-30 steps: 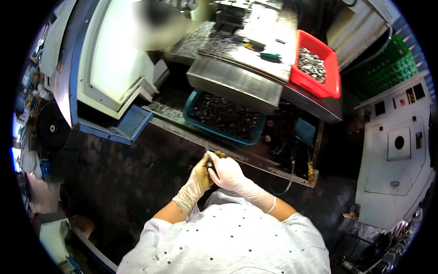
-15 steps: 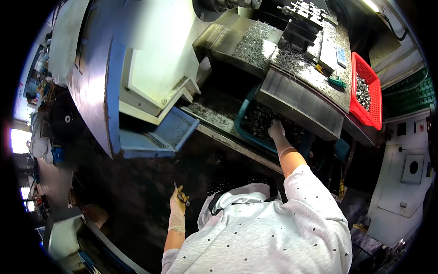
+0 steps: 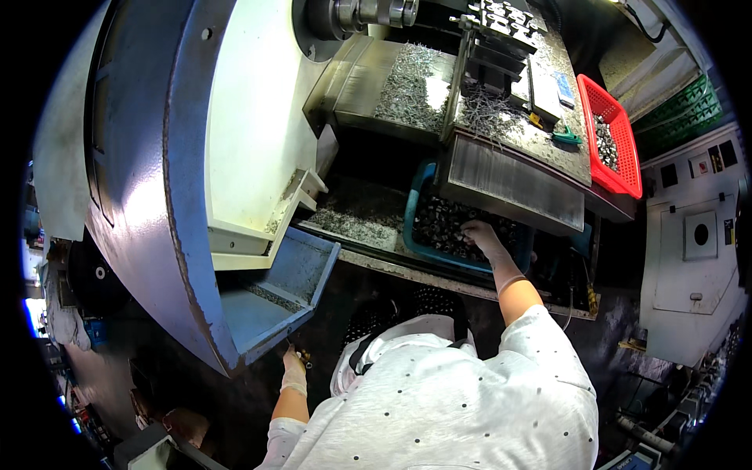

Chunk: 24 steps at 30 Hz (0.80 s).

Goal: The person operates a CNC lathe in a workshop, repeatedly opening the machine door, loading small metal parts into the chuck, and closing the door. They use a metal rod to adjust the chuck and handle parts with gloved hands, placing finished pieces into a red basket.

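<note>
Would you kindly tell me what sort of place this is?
Probably a metal-machining workshop: a lathe-like machine's spindle, curly metal shavings and a red basket of small metallic pieces suggest so.

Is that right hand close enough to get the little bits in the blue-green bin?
Probably yes: the right hand is over the blue-green bin, right by the little bits. The metal ledge hides the back part, but the front looks open.
</note>
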### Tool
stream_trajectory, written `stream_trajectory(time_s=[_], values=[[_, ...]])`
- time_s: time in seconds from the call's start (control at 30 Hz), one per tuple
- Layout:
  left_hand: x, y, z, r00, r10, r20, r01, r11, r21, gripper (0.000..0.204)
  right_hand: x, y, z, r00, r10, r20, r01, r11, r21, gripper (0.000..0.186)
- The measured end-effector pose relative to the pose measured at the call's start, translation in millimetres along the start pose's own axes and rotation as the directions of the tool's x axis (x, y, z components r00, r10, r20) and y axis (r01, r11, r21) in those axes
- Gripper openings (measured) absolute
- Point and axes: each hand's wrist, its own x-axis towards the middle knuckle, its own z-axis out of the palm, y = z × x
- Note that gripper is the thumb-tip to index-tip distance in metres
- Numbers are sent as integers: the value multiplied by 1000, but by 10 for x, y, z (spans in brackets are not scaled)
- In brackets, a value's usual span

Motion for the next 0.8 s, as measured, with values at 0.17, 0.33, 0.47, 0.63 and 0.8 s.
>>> stream_trajectory(time_s=[0.17, 0.33, 0.47, 0.63, 0.8], values=[[-60, 200, 338, 990, 56, 128, -58, 998, 10, 17, 63, 30, 38, 984, -52, 168, 105, 940, -324, 24], [-30, 83, 310, 955, 198, 223, -219, 973, 76, 17, -53, -302, 104, 981, 4, 194, 113, 802, -586, 34], [11, 99, 230, 997, -46, 56, 45, 999, 23, 16, -199, -449, 285, 986, -153, 65, 141, 569, -810, 28], [86, 105, 61, 984, 35, 177, -40, 999, 26, 19, -398, -746, 479, 950, -312, 0, 208, 633, -746, 16], [642, 0, -77, 969, 108, 222, -107, 994, -18, 18, -1051, -2073, 937, 643, -696, 319, 762, 541, -356, 18]])
